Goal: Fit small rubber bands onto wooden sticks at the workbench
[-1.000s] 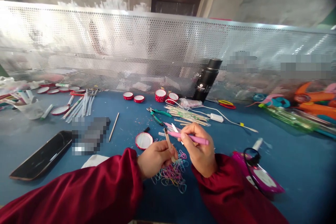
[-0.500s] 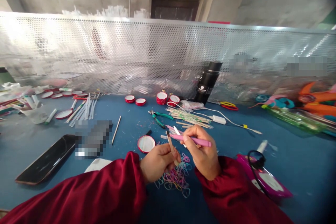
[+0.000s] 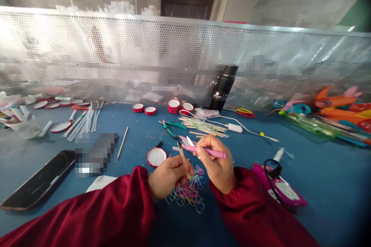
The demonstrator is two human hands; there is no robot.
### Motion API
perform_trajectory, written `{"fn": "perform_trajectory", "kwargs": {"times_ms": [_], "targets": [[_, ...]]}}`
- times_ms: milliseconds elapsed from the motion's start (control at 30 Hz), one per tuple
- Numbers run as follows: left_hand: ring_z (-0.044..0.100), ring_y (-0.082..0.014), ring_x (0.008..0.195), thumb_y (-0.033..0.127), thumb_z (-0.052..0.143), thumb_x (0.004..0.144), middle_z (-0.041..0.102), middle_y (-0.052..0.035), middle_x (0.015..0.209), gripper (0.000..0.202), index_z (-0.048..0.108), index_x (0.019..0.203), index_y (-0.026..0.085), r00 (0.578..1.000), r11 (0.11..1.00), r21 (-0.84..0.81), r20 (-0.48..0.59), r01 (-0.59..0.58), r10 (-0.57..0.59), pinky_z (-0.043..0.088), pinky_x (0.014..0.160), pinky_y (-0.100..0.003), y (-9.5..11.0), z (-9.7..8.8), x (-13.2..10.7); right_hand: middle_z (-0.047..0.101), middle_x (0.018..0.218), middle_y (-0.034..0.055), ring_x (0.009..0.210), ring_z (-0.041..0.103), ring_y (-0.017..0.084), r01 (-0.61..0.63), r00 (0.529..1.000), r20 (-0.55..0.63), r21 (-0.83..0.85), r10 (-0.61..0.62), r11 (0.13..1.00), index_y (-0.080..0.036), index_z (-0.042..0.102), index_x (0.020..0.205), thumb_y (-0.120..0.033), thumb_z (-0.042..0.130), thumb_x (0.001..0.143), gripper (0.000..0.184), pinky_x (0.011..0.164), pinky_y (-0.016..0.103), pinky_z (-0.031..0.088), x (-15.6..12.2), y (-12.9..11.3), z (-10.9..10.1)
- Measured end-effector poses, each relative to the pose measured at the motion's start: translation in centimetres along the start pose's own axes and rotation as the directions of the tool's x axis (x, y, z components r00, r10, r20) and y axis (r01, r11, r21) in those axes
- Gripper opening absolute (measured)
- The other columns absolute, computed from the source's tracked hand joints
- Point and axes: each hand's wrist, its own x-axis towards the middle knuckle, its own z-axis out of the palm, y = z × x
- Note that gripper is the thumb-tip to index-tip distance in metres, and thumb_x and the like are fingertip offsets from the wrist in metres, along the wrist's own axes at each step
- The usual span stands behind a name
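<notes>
My left hand [image 3: 168, 175] is closed round a thin wooden stick [image 3: 182, 155] that points up and away from me. My right hand [image 3: 216, 166] pinches a pink pen-like tool [image 3: 207, 151], its tip close to the stick's upper end. Both hands hover just above a heap of small coloured rubber bands [image 3: 188, 193] on the blue table [image 3: 139, 131]. A red-rimmed round lid [image 3: 156, 157] lies just left of the stick. Dark red sleeves cover both arms.
Green-handled pliers [image 3: 171, 127], a pile of wooden sticks [image 3: 205, 126], red tape rolls [image 3: 174, 105] and a black flask [image 3: 222, 88] lie beyond my hands. A black phone [image 3: 37, 180] is at left, a pink device with black cord [image 3: 279, 185] at right. A perforated metal screen [image 3: 116, 54] backs the table.
The hands keep the same grip on the stick and the pink tool. The view has shifted slightly; nothing on the table has moved.
</notes>
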Motion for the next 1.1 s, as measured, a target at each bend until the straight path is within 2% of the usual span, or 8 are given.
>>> {"fn": "perform_trajectory", "kwargs": {"times_ms": [167, 400, 633, 867, 1100], "targets": [[0.033, -0.0059, 0.047, 0.057, 0.056, 0.077, 0.042, 0.0042, 0.055, 0.043, 0.053, 0.077, 0.014, 1.000, 1.000, -0.005, 0.001, 0.002, -0.002, 0.021, 0.047, -0.023, 0.15, 0.05, 0.01, 0.057, 0.070, 0.0024, 0.067, 0.055, 0.019, 0.010, 1.000, 0.022, 0.017, -0.010, 1.000, -0.024, 0.051, 0.074, -0.026, 0.053, 0.086, 0.012, 0.065, 0.036, 0.045, -0.10, -0.13, -0.08], [0.034, -0.0062, 0.048, 0.057, 0.059, 0.075, 0.041, 0.0044, 0.056, 0.043, 0.052, 0.076, 0.015, 1.000, 1.000, -0.023, 0.002, 0.002, -0.002, 0.021, 0.047, -0.023, 0.07, 0.11, -0.02, 0.056, 0.070, -0.0001, 0.067, 0.055, 0.016, 0.004, 1.000, 0.003, 0.022, -0.004, 1.000, -0.022, 0.052, 0.073, -0.024, 0.054, 0.084, 0.011, 0.064, 0.032, 0.045, -0.16, 0.05, 0.13], [0.034, -0.0058, 0.048, 0.058, 0.059, 0.075, 0.041, 0.0044, 0.056, 0.044, 0.052, 0.077, 0.014, 1.000, 1.000, -0.024, 0.005, 0.008, -0.007, 0.020, 0.046, -0.023, 0.00, 0.14, -0.06, 0.058, 0.069, 0.0025, 0.067, 0.055, 0.020, -0.001, 1.000, 0.022, 0.019, 0.000, 1.000, -0.024, 0.053, 0.073, -0.024, 0.053, 0.085, 0.012, 0.064, 0.036, 0.045, -0.10, -0.28, -0.10], [0.034, -0.0054, 0.047, 0.057, 0.058, 0.075, 0.042, 0.0039, 0.057, 0.044, 0.053, 0.078, 0.014, 1.000, 1.000, -0.023, 0.003, -0.001, 0.001, 0.020, 0.046, -0.023, 0.04, 0.05, -0.04, 0.056, 0.069, -0.0004, 0.067, 0.056, 0.016, 0.007, 1.000, 0.019, -0.003, -0.007, 1.000, -0.021, 0.052, 0.074, -0.026, 0.054, 0.084, 0.012, 0.064, 0.030, 0.044, 0.01, -0.10, -0.15], [0.033, -0.0055, 0.046, 0.054, 0.056, 0.078, 0.041, 0.0045, 0.054, 0.040, 0.053, 0.079, 0.014, 1.000, 0.999, -0.033, 0.017, -0.021, 0.022, 0.021, 0.046, -0.023, 0.07, 0.01, -0.05, 0.059, 0.069, -0.0011, 0.063, 0.059, 0.014, -0.063, 0.997, 0.039, 0.030, 0.062, 0.998, -0.021, 0.052, 0.082, -0.029, 0.055, 0.085, 0.009, 0.059, 0.027, 0.045, -0.06, -0.06, -0.14]]}}
